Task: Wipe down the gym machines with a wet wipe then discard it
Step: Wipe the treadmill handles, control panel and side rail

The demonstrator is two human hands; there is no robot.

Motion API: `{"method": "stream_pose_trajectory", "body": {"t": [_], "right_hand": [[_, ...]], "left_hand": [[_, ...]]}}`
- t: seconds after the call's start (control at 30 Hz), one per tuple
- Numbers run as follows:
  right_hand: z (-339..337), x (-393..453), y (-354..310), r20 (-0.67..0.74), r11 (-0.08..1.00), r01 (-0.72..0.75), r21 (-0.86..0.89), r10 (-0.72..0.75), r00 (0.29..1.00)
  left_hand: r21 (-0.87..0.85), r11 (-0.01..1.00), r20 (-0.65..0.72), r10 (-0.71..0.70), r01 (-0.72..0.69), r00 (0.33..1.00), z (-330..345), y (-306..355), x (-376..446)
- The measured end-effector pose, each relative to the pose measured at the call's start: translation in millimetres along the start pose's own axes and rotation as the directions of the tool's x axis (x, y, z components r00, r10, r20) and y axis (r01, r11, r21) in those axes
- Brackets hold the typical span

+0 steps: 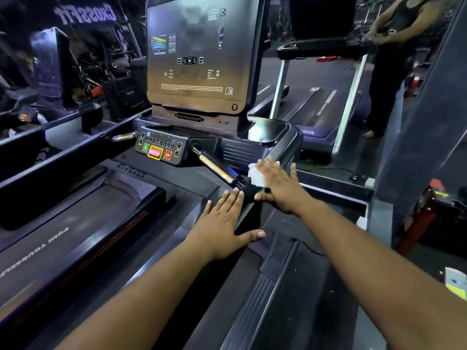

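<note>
On the treadmill handrail, left hand flat, open; right hand flat over wet wipe.

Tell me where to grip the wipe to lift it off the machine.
Pinch the wipe at its exposed left edge, coming from the left. The right hand lies flat over its right part, fingers straight, so only that bunched white edge is free to pinch.

Dim gym, dark floor
</note>
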State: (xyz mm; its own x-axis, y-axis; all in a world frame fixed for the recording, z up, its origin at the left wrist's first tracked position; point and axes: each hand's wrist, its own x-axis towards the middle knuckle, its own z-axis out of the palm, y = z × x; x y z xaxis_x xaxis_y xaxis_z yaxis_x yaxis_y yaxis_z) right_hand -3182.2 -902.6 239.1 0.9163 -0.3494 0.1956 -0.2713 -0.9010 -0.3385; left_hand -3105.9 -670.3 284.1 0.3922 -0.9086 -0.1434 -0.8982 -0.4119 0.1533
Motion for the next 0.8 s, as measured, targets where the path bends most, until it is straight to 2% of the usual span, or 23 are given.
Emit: {"method": "stream_pose_trajectory", "body": {"t": [0.1, 0.3, 0.37, 0.5, 0.6, 0.67, 0.8], "right_hand": [[-14.0, 17.6, 16.8, 0.039, 0.998, -0.057, 0.017, 0.056, 0.998], [8.3, -5.4, 12.5, 0.041, 0.971, 0.237, 0.004, -0.237, 0.971], [-2.7, 11.4, 31.9, 0.046, 0.984, 0.18, 0.009, -0.18, 0.983], [-30.1, 49.7, 74.1, 0.03, 0.994, -0.095, 0.058, 0.094, 0.995], [-25.6, 52.4, 70.8, -0.01, 0.973, -0.196, 0.125, 0.199, 0.98], [-9.4, 37.1, 49.9, -0.055, 0.967, -0.169, 0.191, 0.182, 0.982], [52.7, -33.6, -15.5, -0.203, 0.917, 0.061, 0.394, 0.022, 0.979]], "left_hand": [[-0.001, 1.0, 0.001, 0.001, -0.001, 1.0, -2.4, 5.3, 18.2], [0.011, 1.0, -0.018, 0.007, -0.007, 1.0, -2.9, 8.7, 38.5], [0.021, 1.0, -0.012, 0.002, -0.001, 1.0, -3.8, 10.5, 41.9], [0.013, 1.0, -0.001, -0.007, 0.007, 1.0, -5.7, 14.2, 45.3], [0.01, 1.0, 0.004, -0.011, 0.011, 1.0, -5.3, 14.5, 45.8], [0.005, 1.0, -0.004, -0.011, 0.011, 1.0, -3.9, 13.0, 47.2], [-0.007, 1.0, -0.032, 0.008, -0.008, 0.999, 1.4, 7.6, 50.7]]}}
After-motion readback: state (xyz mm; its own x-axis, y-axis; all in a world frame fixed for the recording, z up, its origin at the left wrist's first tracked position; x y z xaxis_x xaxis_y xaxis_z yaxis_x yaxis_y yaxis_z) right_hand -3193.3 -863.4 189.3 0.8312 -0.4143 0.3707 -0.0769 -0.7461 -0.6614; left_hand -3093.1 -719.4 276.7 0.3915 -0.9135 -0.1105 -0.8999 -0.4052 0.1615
